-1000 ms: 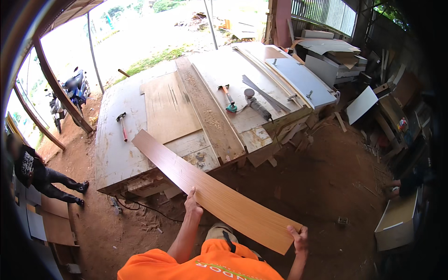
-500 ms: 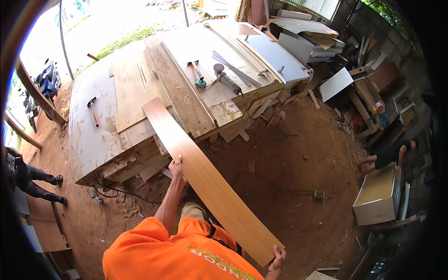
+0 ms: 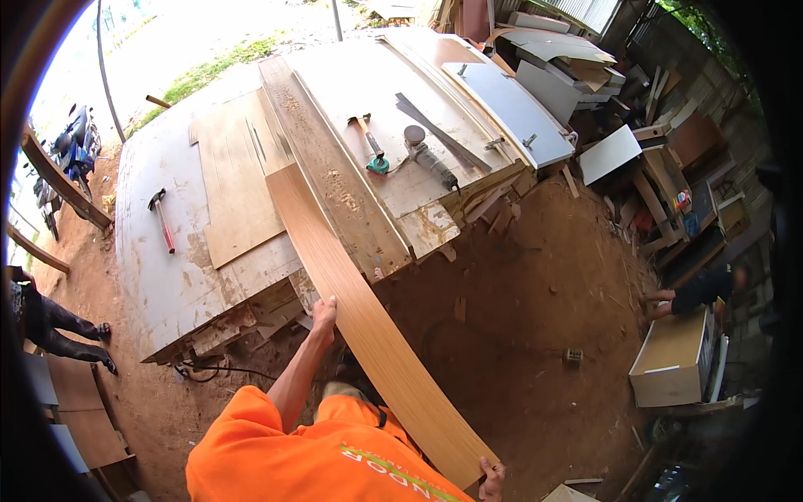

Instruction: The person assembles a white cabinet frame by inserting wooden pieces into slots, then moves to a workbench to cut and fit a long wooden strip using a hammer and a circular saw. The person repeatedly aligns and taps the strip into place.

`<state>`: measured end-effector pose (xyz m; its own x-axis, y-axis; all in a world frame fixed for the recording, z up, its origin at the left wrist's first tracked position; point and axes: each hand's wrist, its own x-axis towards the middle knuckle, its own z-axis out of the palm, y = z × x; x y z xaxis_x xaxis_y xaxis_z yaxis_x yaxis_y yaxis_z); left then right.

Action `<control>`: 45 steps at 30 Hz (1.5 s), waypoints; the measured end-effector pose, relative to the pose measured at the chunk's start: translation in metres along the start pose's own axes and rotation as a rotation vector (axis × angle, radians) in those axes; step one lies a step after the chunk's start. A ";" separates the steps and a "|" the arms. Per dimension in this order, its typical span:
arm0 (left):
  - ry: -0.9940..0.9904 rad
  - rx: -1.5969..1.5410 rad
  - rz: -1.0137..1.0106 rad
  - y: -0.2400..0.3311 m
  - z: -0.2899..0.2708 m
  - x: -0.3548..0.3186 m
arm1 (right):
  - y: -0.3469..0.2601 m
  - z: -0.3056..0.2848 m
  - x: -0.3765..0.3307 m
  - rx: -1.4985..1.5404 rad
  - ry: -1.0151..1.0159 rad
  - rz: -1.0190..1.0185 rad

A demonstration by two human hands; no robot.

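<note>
A long, flat wood-grain board (image 3: 374, 335) slants from the workbench down past my right side. My left hand (image 3: 324, 316) grips its left edge near the middle. At the near end, my right hand (image 3: 492, 480) is closed around the corner, thumb on top. The board's far end lies over the edge of the workbench (image 3: 171, 289), beside a thin plywood sheet (image 3: 234, 167). On the bench are a hammer with a red handle (image 3: 162, 221), another hammer (image 3: 365, 135) by a green tape measure (image 3: 378, 165), and a grey power tool (image 3: 432, 161).
A pale panel with metal fittings (image 3: 510, 113) lies at the bench's right end. Scrap furniture and boards (image 3: 661, 176) pile up at the right, near a person by a wooden box (image 3: 669, 356). Another person's legs (image 3: 63, 322) stand at the left. A motorbike (image 3: 71, 155) is parked beyond.
The board has shifted slightly forward relative to the bench, its far end further over the plywood and bench edge. Both hands keep their hold. My view has moved a little closer to the bench.
</note>
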<state>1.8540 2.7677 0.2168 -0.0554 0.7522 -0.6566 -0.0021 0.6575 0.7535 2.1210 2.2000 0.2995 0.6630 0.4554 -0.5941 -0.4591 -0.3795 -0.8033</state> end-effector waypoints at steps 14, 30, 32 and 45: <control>-0.037 0.124 -0.053 -0.021 -0.011 0.015 | 0.022 0.015 -0.025 0.017 0.075 0.112; 0.001 0.137 -0.012 -0.050 -0.003 0.038 | 0.027 0.028 -0.007 -0.027 0.103 0.047; -0.007 0.136 0.060 -0.050 -0.003 0.038 | 0.027 0.028 -0.006 -0.034 0.106 0.023; 0.003 0.198 0.010 -0.039 -0.007 0.041 | 0.024 0.033 -0.010 -0.023 0.079 0.021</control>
<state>1.8446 2.7725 0.1612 -0.0571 0.7591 -0.6485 0.1951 0.6455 0.7384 2.0837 2.2123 0.2850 0.6982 0.3829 -0.6049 -0.4600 -0.4075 -0.7889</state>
